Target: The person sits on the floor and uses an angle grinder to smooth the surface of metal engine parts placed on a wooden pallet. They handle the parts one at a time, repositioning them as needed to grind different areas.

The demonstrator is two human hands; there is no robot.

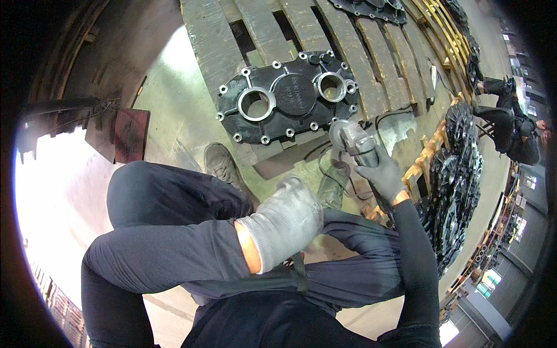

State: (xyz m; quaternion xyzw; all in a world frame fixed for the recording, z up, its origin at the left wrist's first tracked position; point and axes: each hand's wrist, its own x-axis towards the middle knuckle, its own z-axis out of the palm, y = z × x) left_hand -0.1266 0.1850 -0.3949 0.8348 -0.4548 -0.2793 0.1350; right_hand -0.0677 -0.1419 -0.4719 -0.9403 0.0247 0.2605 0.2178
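Right hand (386,174), in a dark glove, closed around the body of an angle grinder (353,139) — its disc just beside the lower right edge of a black cast metal cover (288,104) lying on a wooden pallet (371,64). Left hand (288,223), in a grey glove, near the knee; whether it grips anything cannot be told.

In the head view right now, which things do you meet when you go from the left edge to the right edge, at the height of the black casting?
Dark red plate → black casting on the pallet → angle grinder in the right hand → stacked black castings → a crouching person.
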